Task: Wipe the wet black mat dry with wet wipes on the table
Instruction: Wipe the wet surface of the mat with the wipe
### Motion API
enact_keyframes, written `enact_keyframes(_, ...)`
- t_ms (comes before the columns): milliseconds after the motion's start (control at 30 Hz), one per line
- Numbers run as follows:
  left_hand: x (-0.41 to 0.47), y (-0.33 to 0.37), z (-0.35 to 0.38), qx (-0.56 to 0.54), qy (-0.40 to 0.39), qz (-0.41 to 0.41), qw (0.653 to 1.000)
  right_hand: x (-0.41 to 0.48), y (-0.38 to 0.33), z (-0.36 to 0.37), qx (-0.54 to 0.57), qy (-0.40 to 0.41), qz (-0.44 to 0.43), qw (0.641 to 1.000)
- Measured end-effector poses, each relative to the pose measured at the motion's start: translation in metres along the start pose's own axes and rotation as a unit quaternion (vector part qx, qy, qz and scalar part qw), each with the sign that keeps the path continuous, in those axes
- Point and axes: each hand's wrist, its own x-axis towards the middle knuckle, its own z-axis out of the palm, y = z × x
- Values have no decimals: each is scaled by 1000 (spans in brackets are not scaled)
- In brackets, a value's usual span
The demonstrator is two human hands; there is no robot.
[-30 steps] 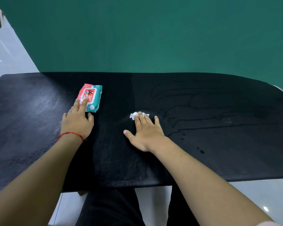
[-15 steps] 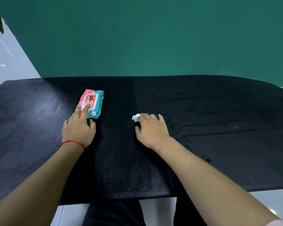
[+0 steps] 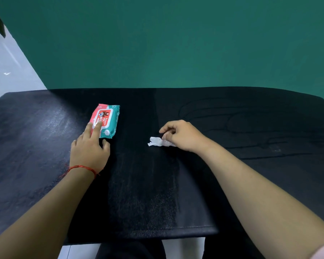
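Observation:
The black mat point(image 3: 142, 193) covers the whole table, with faint wet streaks on its right half. A crumpled white wipe point(image 3: 158, 142) lies near the middle. My right hand point(image 3: 183, 135) is raised off the mat with curled fingers pinching the wipe's right end. My left hand point(image 3: 90, 146) lies flat on the mat, its straight fingers pressing the near end of the red and teal wipes pack point(image 3: 107, 118), which lies left of centre.
A green wall point(image 3: 176, 43) rises right behind the table's far edge. Pale floor point(image 3: 9, 68) shows at the upper left. My dark-trousered legs point(image 3: 129, 251) are under the near edge.
My right hand went from pressing flat on the wipe to curling and lifting, pinching the wipe so more of it shows. The left hand stays on the pack.

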Motion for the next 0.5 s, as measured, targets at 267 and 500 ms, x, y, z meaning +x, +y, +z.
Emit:
enact_keyframes(267,-1,0,-1,-9,15,8,1000,-13,5,28,-163,166,-87,969)
enact_keyframes(500,-2,3,-5,-9,8,4,1000,-57,4,65,-296,-27,-62,953)
